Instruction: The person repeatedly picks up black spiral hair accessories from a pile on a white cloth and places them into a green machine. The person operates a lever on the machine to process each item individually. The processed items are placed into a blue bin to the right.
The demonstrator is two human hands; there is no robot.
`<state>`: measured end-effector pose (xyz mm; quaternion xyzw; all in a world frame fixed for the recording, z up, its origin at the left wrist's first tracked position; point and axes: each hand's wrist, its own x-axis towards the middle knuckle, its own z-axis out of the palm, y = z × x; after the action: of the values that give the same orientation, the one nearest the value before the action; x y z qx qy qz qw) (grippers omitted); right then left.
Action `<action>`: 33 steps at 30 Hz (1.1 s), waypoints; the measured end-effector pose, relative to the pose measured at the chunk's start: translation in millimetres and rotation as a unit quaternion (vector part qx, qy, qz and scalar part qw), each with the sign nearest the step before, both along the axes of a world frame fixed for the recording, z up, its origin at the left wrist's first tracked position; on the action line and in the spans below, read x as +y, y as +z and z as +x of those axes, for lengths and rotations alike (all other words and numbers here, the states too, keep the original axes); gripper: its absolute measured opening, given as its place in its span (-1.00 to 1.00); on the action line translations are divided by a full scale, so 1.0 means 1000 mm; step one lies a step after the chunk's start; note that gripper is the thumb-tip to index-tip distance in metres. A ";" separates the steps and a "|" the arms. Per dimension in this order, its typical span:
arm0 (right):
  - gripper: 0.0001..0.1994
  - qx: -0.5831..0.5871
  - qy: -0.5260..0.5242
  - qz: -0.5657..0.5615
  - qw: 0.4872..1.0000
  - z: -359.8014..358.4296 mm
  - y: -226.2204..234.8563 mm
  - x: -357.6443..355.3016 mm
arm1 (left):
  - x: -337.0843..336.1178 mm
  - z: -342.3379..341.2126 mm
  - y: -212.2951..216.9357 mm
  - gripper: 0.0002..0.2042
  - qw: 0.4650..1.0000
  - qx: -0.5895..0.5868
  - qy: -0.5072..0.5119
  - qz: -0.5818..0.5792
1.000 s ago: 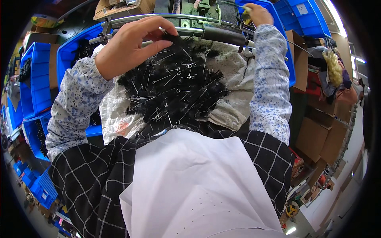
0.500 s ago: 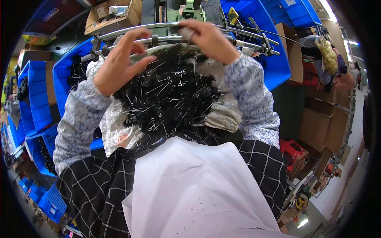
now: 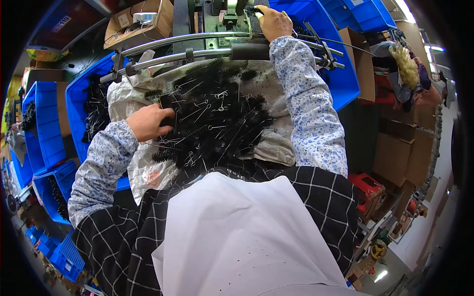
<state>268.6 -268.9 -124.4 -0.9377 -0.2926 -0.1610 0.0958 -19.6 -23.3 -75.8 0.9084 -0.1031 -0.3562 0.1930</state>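
Bristly black wire brushes, crinkled glossy plastic sheet, shiny metal rails, smooth blue plastic bin

Brushes on sack, before rails

Two metal rails bar the way between the brush pile and the machine.

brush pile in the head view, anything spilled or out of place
Nothing clearly spilled. The black wire brushes lie criss-crossed in a loose heap on the crumpled sheet, and none shows past its edge. The left hand rests on the heap; the right hand is up at the machine.
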 end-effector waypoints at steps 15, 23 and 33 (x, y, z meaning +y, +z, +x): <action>-0.61 -0.063 -0.070 -0.001 0.996 0.004 -0.009 -0.012 | 0.021 0.001 0.008 -0.79 0.987 -0.129 0.059 -0.078; -0.61 -0.002 -0.052 0.057 0.997 0.003 -0.023 -0.012 | 0.033 0.018 0.059 -0.84 0.967 -0.184 0.085 -0.153; -0.71 0.024 -0.059 0.026 0.998 -0.035 -0.003 0.050 | 0.022 0.021 0.087 -0.79 0.931 -0.262 0.178 -0.182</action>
<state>233.4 -218.9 -126.9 -0.9542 -0.2299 -0.1512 0.1173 1.7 -1.4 10.8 0.9221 -0.0501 -0.0406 0.3815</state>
